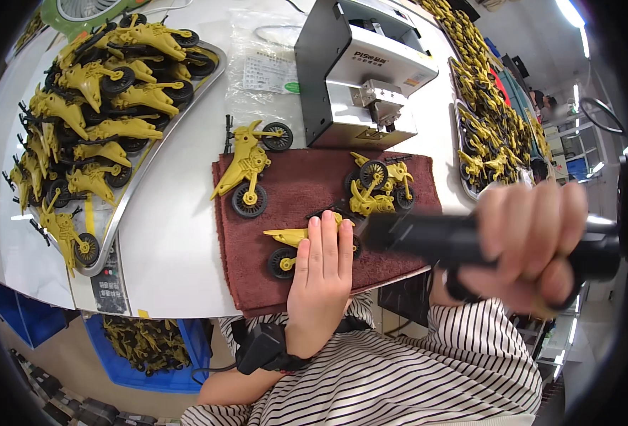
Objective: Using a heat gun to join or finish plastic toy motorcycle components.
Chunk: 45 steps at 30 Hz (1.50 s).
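A yellow toy motorcycle [283,236] with black wheels lies on its side on a folded brown towel [257,295]. My left hand [319,284] rests on it, fingers stretched out flat and nothing grasped. In my right hand [527,241] is a black electric screwdriver [428,238], blurred by motion. The tool points left, its front end beside the motorcycle, and its tip cannot be made out. Farther back on the towel, another toy motorcycle [246,163] lies at the left, and a few overlapping ones [374,188] lie at the right.
A grey and black screw-feeder-like machine [356,71] stands behind the towel. At the left, a metal tray [133,206] is heaped with toy motorcycles; another laden tray [463,135] is at the right. A plastic bag [261,99] lies behind. Below the table edge sits a blue bin [143,380].
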Available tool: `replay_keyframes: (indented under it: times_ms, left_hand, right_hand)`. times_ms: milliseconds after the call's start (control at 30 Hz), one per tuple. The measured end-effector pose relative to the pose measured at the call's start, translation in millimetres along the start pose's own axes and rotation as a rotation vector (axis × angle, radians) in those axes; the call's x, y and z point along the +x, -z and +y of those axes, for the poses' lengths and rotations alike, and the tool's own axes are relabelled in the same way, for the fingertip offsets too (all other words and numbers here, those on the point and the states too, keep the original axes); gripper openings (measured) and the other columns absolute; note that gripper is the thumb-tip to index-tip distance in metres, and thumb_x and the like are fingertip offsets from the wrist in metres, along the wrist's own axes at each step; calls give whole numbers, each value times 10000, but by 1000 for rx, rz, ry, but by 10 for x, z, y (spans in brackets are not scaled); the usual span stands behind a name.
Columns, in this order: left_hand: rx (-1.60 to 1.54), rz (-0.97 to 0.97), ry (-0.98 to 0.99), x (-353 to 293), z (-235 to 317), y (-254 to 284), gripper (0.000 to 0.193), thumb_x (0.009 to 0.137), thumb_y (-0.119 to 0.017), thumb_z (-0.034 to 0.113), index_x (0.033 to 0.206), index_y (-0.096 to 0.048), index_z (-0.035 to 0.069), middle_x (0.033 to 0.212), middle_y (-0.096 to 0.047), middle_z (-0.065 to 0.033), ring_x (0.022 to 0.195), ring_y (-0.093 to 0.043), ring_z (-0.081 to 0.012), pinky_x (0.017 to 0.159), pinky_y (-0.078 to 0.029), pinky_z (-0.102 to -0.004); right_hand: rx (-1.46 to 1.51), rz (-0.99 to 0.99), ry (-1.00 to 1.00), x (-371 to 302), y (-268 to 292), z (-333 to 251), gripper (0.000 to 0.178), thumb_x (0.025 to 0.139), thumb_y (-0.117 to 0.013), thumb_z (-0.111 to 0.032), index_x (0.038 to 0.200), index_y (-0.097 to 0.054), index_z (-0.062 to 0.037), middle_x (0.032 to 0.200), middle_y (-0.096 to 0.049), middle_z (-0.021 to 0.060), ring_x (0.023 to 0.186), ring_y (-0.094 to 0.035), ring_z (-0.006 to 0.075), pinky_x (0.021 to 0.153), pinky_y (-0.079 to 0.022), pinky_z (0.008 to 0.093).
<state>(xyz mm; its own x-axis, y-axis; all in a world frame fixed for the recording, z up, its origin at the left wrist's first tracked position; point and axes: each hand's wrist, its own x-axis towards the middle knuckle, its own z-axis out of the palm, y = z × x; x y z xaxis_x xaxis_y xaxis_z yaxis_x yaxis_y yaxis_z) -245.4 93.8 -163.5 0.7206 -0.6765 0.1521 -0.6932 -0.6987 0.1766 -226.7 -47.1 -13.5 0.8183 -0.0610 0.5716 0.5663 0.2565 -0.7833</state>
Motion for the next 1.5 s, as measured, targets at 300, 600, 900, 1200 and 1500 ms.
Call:
replay_keyframes:
  times_ms: [300, 600, 900, 1200, 1500]
  left_hand:
    - [-60, 51, -63, -2, 12, -27, 1027, 517, -738, 418, 1355, -330, -13, 1382, -341, -234, 1285, -349, -345, 1071, -241, -416]
    - [-81, 42, -58, -20, -10, 5, 994, 539, -726, 421, 1347, -341, -14, 1388, -327, -240, 1292, -340, -348, 1066, -253, -418]
    - [-105, 36, -46, -90, 29, -56, 436, 830, -449, 198, 1232, -473, 32, 1242, -488, -137, 1169, -476, -252, 1032, -327, -382]
    - [-179, 140, -56, -103, 51, -167, 399, 816, -475, 204, 1186, -509, 57, 1155, -526, -112, 1118, -499, -231, 1031, -325, -383]
    - [-258, 134, -16, -86, 109, -232, 368, 816, -472, 184, 1149, -516, 34, 1123, -536, -129, 1105, -504, -239, 1025, -339, -384]
  right_hand:
    - [-287, 266, 167, 467, 629, 56, 152, 721, -559, -65, 860, -519, -17, 650, -520, 100, 577, -498, 205, 623, -421, 379]
    - [-176, 162, -1, 389, 476, 74, 178, 731, -567, -45, 886, -480, -44, 671, -507, 78, 603, -495, 180, 640, -419, 350]
    - [-13, -18, -228, 61, -109, 418, 255, 779, -635, -65, 914, -423, -100, 716, -516, 27, 608, -524, 166, 617, -412, 324]
    - [-173, -7, -359, 137, -221, 558, 310, 733, -710, -53, 876, -441, -107, 644, -517, 17, 556, -529, 151, 579, -449, 308]
    - [-206, -132, -326, 154, -211, 667, 310, 727, -710, -35, 860, -437, -98, 636, -516, 29, 560, -526, 141, 561, -459, 292]
